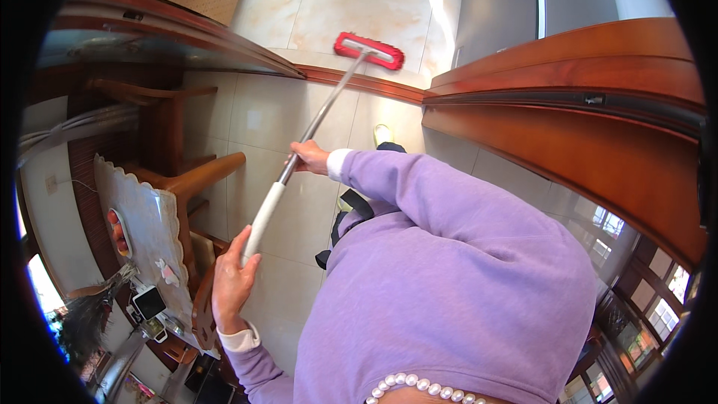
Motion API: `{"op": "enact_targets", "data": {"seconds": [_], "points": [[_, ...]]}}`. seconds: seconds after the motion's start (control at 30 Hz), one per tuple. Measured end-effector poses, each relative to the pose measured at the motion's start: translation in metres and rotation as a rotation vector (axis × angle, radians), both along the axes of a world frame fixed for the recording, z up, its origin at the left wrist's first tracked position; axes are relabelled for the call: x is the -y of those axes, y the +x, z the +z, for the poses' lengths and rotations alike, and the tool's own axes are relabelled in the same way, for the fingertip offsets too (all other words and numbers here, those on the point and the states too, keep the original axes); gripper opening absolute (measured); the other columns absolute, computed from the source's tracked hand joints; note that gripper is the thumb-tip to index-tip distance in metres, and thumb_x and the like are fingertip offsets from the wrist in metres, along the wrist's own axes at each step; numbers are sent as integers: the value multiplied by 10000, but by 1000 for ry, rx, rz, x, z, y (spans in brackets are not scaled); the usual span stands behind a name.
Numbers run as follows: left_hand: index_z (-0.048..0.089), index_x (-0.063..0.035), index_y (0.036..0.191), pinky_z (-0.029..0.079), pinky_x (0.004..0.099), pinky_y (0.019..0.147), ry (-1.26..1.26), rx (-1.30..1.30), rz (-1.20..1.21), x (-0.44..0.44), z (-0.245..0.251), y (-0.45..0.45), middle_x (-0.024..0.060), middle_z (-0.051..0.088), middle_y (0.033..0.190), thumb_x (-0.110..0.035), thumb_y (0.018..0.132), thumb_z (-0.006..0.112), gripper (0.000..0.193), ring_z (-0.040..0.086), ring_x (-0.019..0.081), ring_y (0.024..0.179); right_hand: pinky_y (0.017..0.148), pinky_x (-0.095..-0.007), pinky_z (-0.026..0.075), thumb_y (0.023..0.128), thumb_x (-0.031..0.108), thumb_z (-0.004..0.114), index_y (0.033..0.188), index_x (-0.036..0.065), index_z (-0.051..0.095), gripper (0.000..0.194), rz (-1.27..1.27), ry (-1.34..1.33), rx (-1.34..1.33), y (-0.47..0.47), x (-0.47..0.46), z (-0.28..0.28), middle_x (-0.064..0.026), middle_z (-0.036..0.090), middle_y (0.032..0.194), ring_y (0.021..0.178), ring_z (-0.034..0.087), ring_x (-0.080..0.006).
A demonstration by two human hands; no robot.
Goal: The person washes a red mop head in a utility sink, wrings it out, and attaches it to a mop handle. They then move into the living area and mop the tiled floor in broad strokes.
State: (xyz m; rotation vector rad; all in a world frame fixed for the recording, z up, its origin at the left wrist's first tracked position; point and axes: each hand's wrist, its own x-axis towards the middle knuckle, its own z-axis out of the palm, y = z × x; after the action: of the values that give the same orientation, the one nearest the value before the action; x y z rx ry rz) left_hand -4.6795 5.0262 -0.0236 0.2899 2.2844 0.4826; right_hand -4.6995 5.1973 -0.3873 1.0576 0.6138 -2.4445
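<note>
A flat mop with a red fringed head (387,60) rests on pale floor tiles just beyond a reddish wooden threshold (336,78). Its metal pole (331,102) slants back towards me and ends in a white grip sleeve (262,219). My right hand (309,157) is wrapped around the metal part, a little above the sleeve. At the top end of the sleeve, my left hand (234,278) holds the grip between thumb and fingers. The palm side of that hand is partly hidden. One light-coloured shoe (383,133) shows past my right forearm.
Wooden sliding-door panels flank the doorway, one on the left (224,39) and one on the right (561,76). Left of me are a wooden chair (207,177) and a cloth-covered table (151,219) bearing a dish of red fruit (118,230). A grey cabinet (499,5) stands beyond the doorway.
</note>
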Motion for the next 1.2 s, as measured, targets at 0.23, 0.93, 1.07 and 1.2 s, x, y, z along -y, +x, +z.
{"op": "enact_targets", "data": {"seconds": [0.23, 0.93, 1.07, 1.2], "points": [[520, 3, 1351, 513, 440, 689, -4, -296, -179, -90, 18, -30, 306, 658, 959, -30, 845, 645, 522, 652, 436, 761, 752, -455, 610, 905, 148, 559, 894, 11, 539, 139, -25, -144, -196, -87, -43, 11, -101, 614, 807, 743, 685, -265], [585, -22, 1311, 461, 311, 570, 252, 78, -145, -73, -64, -93, 118, 648, 755, -81, 834, 701, 495, 513, 132, 579, 735, -431, 604, 848, 112, 572, 926, 37, 559, 108, -285, 70, 143, -17, -121, -37, -84, 639, 784, 756, 689, -242], [609, -49, 1262, 468, 354, 565, 313, -7, -191, -89, -89, -91, 207, 604, 689, -70, 811, 714, 463, 562, 226, 534, 772, -424, 578, 858, 168, 580, 875, 70, 579, 99, -217, 152, 22, -5, -147, -55, -77, 662, 776, 772, 696, -236], [611, -58, 1235, 483, 370, 587, 364, -13, -124, -101, -112, -85, 199, 643, 715, -70, 810, 710, 436, 617, 249, 567, 777, -425, 583, 861, 160, 579, 895, 63, 572, 102, -241, 175, 100, -6, -165, -68, -70, 655, 787, 788, 701, -235]]}}
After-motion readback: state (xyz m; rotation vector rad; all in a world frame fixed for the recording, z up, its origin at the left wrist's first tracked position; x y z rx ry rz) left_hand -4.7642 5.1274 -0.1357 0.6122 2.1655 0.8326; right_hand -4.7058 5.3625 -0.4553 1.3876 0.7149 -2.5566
